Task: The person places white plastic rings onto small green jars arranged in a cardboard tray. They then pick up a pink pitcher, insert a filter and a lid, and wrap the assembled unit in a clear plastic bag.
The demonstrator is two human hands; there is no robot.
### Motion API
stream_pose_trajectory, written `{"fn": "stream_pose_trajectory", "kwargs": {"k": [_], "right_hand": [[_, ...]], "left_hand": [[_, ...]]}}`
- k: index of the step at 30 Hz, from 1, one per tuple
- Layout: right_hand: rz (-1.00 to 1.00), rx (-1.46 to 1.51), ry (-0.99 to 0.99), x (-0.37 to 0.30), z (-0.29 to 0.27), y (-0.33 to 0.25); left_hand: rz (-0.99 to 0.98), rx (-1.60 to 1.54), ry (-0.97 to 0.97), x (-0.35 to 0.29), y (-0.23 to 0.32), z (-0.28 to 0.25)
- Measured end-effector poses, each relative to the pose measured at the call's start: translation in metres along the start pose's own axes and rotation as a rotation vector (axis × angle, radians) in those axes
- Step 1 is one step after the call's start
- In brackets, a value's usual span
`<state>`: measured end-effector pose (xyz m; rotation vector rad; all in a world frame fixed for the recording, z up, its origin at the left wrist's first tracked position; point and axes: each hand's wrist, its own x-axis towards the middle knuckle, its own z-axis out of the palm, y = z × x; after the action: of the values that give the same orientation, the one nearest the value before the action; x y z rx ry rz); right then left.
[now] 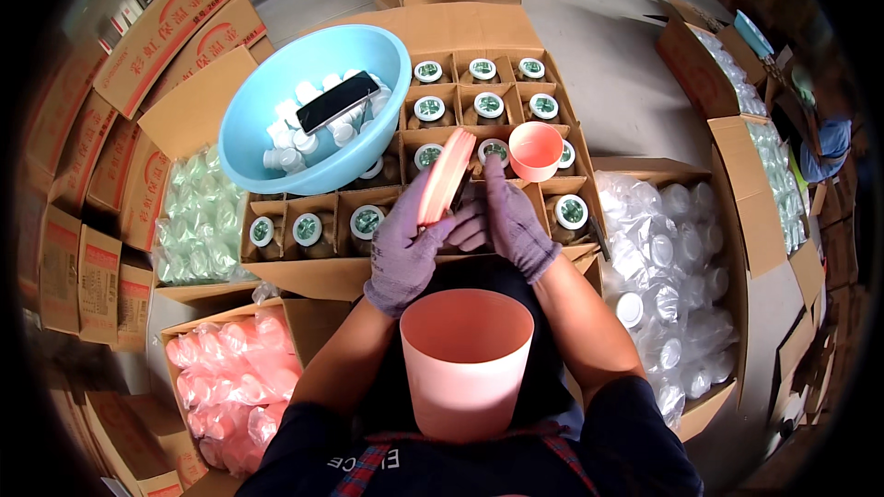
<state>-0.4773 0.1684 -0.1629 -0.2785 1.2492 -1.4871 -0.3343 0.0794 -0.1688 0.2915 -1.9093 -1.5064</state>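
Observation:
My left hand (402,244), in a grey-purple knit glove, grips a pink round lid with a ridged rim (447,179), held on edge. Close by on its right is my right hand (517,225), gloved alike, with one finger stretched out and the others reaching toward the lid; whether they touch it is hard to see. A tall pink plastic canister (468,377) stands open-topped in my lap. Beyond my right hand, a small pink cup (535,152) rests on jars with white-rimmed, green-patterned lids (489,106), which stand in a divided carton (442,28).
A light blue basin (387,46) holding white caps and a black phone (338,100) sits on the carton's left part. Cartons of bagged pink canisters (230,368), green containers (198,221) and clear containers (677,267) flank me. Stacked cartons (166,37) line the left.

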Motion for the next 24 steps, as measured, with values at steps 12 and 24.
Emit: {"fn": "stream_pose_trajectory", "kwargs": {"k": [12, 24], "right_hand": [[-0.758, -1.352, 0.599, 0.034, -0.076, -0.021], [-0.144, -1.841, 0.486, 0.068, -0.153, -0.064]], "left_hand": [[-0.290, -0.344, 0.330, -0.001, -0.070, -0.046], [-0.195, 0.286, 0.174, -0.049, -0.001, -0.038]]}}
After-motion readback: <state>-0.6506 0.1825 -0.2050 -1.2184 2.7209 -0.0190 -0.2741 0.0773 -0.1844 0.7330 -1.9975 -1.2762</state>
